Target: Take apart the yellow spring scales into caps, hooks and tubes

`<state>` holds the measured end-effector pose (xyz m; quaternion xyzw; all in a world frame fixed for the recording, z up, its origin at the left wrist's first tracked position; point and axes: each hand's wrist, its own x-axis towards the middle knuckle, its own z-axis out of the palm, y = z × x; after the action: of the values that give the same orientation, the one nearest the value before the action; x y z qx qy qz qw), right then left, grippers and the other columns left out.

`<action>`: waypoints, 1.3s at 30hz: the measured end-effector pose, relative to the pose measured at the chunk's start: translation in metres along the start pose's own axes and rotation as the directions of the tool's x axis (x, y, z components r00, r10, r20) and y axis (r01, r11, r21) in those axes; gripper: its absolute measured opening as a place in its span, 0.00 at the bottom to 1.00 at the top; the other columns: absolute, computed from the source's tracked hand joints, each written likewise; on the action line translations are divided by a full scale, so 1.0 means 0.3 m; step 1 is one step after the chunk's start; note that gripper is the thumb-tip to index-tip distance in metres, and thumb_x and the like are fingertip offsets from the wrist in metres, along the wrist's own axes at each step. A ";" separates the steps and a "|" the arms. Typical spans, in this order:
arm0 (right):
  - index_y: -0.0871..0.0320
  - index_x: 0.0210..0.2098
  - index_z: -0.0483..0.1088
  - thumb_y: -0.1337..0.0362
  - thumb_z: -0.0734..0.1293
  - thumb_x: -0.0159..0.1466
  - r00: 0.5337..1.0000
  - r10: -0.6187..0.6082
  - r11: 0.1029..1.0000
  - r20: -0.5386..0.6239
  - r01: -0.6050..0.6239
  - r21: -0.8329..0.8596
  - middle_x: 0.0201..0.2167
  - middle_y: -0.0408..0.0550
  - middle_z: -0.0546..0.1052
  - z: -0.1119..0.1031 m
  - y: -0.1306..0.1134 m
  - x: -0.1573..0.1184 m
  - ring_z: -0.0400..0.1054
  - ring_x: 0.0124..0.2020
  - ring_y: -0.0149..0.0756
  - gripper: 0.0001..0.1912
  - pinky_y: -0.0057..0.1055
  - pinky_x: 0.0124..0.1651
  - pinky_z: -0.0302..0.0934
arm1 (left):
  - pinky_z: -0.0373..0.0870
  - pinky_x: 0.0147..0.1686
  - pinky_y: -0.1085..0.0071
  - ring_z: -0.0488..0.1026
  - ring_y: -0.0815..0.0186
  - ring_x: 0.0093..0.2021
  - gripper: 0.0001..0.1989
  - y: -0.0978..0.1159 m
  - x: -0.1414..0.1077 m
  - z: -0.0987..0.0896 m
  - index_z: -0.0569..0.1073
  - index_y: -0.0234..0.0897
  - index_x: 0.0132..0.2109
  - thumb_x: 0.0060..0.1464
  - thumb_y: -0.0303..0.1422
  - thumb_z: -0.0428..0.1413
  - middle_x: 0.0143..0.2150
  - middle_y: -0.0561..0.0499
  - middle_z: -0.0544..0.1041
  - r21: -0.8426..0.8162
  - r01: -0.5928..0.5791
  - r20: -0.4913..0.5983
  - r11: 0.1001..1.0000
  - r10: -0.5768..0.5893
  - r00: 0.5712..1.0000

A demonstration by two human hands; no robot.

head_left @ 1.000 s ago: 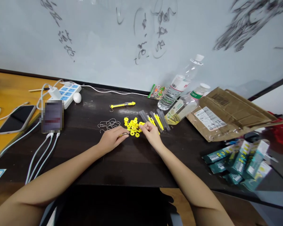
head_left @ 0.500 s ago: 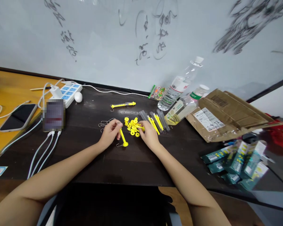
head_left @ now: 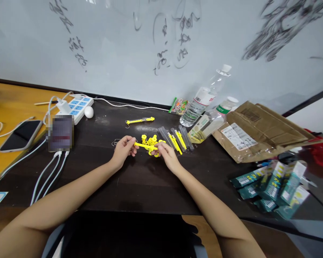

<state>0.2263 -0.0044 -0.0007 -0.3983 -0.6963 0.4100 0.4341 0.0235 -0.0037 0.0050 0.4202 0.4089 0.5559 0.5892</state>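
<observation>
Between my two hands lies a yellow plastic rod (head_left: 142, 145), held almost level above the dark table. The fingers of my left hand (head_left: 125, 149) pinch its left end. At the other end my right hand (head_left: 165, 154) is closed on the rod's wider tip, and its fingertips partly cover that end. Behind and below the rod is a pile of small yellow rings and caps (head_left: 152, 139), partly hidden. Bent wire hooks (head_left: 115, 142) lie just beyond my left hand. To the right are clear tubes (head_left: 165, 136) and slim yellow rods (head_left: 181, 139).
Farther back lies a clear tube with yellow ends and a hook (head_left: 140, 120). Two bottles (head_left: 195, 105) (head_left: 210, 123), a snack packet (head_left: 178, 105), a brown parcel (head_left: 258, 125) and green boxes (head_left: 271, 182) stand or lie rightward. On the left are a power strip (head_left: 79, 107) and phone (head_left: 21, 134).
My left hand has swung the yellow rod from hanging down to nearly level, pointing right. My right hand has come from the pile to the rod's right end.
</observation>
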 end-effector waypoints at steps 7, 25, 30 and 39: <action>0.57 0.26 0.62 0.50 0.65 0.60 0.999 0.033 0.999 0.004 -0.033 -0.003 0.29 0.45 0.72 0.025 -0.005 -0.007 0.62 0.27 0.29 0.17 0.28 0.31 0.58 | 0.63 0.17 0.81 0.66 0.76 0.18 0.20 0.015 -0.006 0.002 0.61 0.36 0.31 0.45 0.44 0.62 0.25 0.53 0.76 -0.059 0.053 -0.004 0.997 -0.053 0.999; 0.57 0.22 0.62 0.54 0.59 0.66 0.990 -0.121 0.974 0.078 0.133 -0.182 0.23 0.42 0.64 0.028 -0.058 -0.026 0.59 0.27 0.31 0.19 0.30 0.34 0.55 | 0.67 0.45 0.67 0.71 0.65 0.41 0.11 -0.008 -0.052 0.000 0.69 0.37 0.44 0.59 0.39 0.51 0.40 0.49 0.74 0.479 -0.477 0.529 0.737 0.192 0.827; 0.58 0.24 0.60 0.53 0.60 0.65 0.975 -0.027 0.998 0.222 0.037 -0.042 0.23 0.41 0.64 0.050 -0.063 -0.043 0.57 0.24 0.28 0.18 0.27 0.30 0.55 | 0.65 0.33 0.72 0.67 0.69 0.29 0.13 -0.003 -0.071 0.008 0.68 0.36 0.40 0.64 0.38 0.43 0.29 0.53 0.70 0.534 -0.463 0.544 0.707 0.132 0.829; 0.58 0.28 0.64 0.53 0.62 0.63 0.963 0.030 0.997 0.267 -0.047 0.060 0.23 0.41 0.65 0.047 -0.066 -0.051 0.56 0.22 0.26 0.15 0.26 0.26 0.53 | 0.61 0.31 0.72 0.68 0.68 0.30 0.10 0.001 -0.064 -0.008 0.66 0.38 0.40 0.62 0.36 0.43 0.32 0.53 0.70 0.687 -0.561 0.572 0.462 0.132 0.810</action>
<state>0.2141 -0.0284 0.0091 -0.3387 -0.7266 0.4907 0.3415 0.0203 -0.0228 0.0050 0.8373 0.3794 0.2933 0.2625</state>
